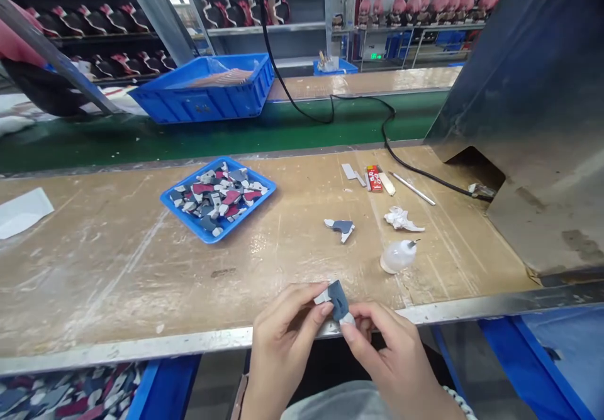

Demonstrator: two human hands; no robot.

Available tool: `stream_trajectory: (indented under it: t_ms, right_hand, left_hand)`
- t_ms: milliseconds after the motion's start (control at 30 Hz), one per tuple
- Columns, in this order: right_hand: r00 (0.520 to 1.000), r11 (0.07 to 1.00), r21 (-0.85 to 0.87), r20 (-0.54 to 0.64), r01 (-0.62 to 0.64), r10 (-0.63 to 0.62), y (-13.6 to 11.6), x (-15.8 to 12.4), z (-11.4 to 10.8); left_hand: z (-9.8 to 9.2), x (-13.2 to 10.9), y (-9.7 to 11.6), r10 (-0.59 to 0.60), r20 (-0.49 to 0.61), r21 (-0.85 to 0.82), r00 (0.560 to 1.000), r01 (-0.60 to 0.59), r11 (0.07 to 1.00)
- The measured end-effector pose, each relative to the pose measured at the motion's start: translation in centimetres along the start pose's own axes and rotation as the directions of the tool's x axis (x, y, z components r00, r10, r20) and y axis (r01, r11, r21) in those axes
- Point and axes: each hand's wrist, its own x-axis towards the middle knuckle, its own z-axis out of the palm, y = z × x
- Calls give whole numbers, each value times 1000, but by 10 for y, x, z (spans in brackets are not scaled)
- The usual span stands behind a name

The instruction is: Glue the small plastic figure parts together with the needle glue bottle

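A small grey-blue piece with white ends (338,300) is held between both hands over the table's front edge. My left hand (287,332) pinches its upper left white end between thumb and forefinger. At its lower right white end, my right hand (384,341) grips with thumb and forefinger. A similar grey and white piece (342,226) lies on the table beyond the hands. To the right of it are a translucent squeeze bottle (399,256) with a thin dark tip and a crumpled white scrap (401,219).
A blue tray (216,234) of grey, white and maroon pieces sits left of centre. Farther back are a red packet (374,179), a metal rod (412,188), a black cable (425,173) and a blue crate (207,104). A large metal housing (533,105) stands at the right.
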Motion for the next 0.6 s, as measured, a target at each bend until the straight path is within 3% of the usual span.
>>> stream_trajectory:
  t_ms: [67, 167, 367, 600]
  right_hand:
    - [998, 996, 63, 21, -68, 67, -2, -4, 1]
    - [990, 988, 109, -70, -111, 119, -2, -5, 5]
    - [969, 982, -110, -178, 152, -170, 4, 3, 8]
    - [954, 964, -147, -173, 220, -244, 5, 10, 6]
  left_hand:
    - [1, -1, 0, 41, -32, 23, 999, -40, 999]
    - [4, -4, 2, 77, -69, 47, 995, -74, 996]
    - [8, -10, 9, 48, -70, 76, 996, -43, 996]
    - [8, -7, 14, 74, -35, 113, 997, -70, 991]
